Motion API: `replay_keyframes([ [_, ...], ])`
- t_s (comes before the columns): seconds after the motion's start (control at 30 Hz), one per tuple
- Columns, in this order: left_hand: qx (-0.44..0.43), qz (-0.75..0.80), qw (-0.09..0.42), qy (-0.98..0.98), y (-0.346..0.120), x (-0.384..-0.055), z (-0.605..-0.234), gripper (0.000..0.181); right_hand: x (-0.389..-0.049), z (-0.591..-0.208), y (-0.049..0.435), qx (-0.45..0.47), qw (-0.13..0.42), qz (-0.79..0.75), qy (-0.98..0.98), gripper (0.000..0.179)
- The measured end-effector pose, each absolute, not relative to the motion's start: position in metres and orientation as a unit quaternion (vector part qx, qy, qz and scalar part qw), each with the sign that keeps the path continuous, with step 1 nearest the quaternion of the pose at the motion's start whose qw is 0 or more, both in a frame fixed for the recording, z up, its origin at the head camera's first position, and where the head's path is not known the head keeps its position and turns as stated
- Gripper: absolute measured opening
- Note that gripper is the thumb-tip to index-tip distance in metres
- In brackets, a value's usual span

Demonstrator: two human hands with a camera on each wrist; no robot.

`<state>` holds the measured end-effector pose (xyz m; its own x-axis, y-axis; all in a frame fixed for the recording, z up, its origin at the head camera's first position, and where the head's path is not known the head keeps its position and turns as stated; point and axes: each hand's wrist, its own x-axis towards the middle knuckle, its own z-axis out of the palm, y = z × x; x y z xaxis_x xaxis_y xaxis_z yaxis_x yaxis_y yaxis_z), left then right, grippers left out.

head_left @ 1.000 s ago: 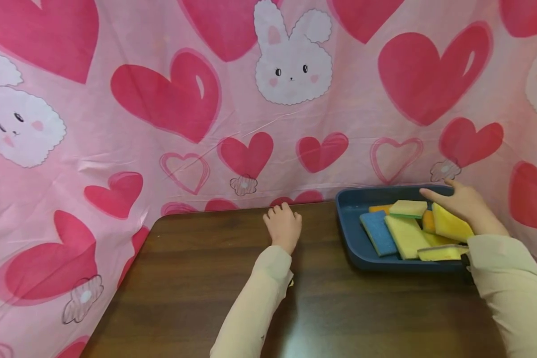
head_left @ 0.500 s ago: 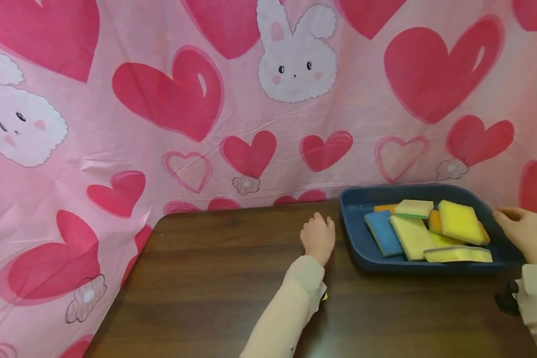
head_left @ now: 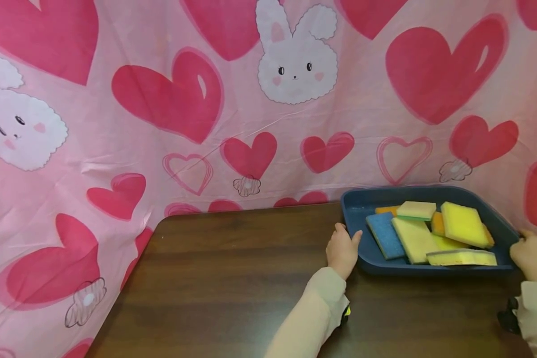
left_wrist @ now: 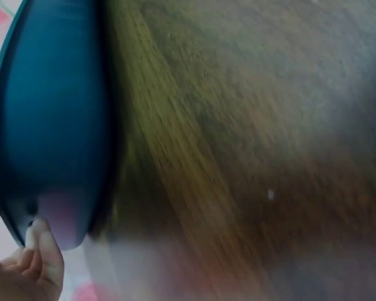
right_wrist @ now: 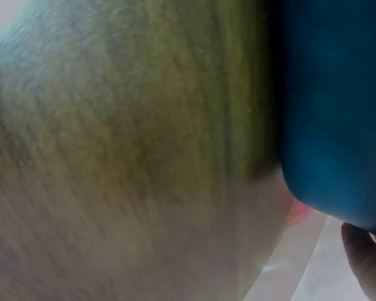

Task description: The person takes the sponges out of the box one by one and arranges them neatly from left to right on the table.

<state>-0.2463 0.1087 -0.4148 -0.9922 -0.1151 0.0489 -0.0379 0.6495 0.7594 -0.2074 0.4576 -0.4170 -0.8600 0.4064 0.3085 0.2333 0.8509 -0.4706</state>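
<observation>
A dark blue rectangular tray [head_left: 429, 269] sits at the right of the table, holding several sponges. My left hand [head_left: 342, 251] is at its left end, thumb by the rim and fingers along the outer wall; the left wrist view shows the fingertips [left_wrist: 42, 241] against that wall. At the opposite end my right hand [head_left: 534, 256] grips the rim with curled fingers, partly cut off by the frame edge. Inside the tray lie a blue sponge [head_left: 386, 235], a pale yellow sponge [head_left: 413, 240], a bright yellow sponge [head_left: 464, 223] and others overlapping them.
The brown wooden table [head_left: 232, 278] extends to the left and front of the tray. A pink cloth [head_left: 183, 109] printed with hearts and rabbits hangs behind the table and along its sides, close to the tray's far rim.
My left hand has moved right from the table's middle to the tray's left end. The right hand has gone from above the sponges to the tray's right end and taken hold there.
</observation>
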Motion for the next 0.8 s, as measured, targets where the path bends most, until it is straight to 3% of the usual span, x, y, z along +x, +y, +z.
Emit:
replay_keyframes([
  [0.1, 0.044, -0.442, 0.043, -0.895, 0.1115, -0.2462, -0.4147, 0.035, -0.2080, -0.4175, 0.4573, -0.189, 0.182, 0.210, -0.942, 0.040],
  [0.37, 0.052, -0.499, 0.034, -0.864, 0.1109, -0.2478, -0.4116, 0.023, -0.2070, -0.4191, 0.4539, -0.223, 0.191, 0.228, -0.928, 0.035],
  [0.6, 0.073, -0.527, -0.014, -0.847, 0.1051, -0.2499, -0.4087, 0.044, -0.2049, -0.4164, 0.4546, -0.212, 0.184, 0.234, -0.931, 0.035],
  [0.7, 0.094, -0.538, -0.035, -0.837, 0.1038, -0.2483, -0.4090, 0.053, -0.2034, -0.4176, 0.4554, -0.204, 0.175, 0.233, -0.935, 0.043],
  [0.8, 0.116, -0.542, -0.050, -0.831, 0.1038, -0.2476, -0.4119, 0.052, -0.2029, -0.4185, 0.4566, -0.199, 0.153, 0.218, -0.943, 0.054],
])
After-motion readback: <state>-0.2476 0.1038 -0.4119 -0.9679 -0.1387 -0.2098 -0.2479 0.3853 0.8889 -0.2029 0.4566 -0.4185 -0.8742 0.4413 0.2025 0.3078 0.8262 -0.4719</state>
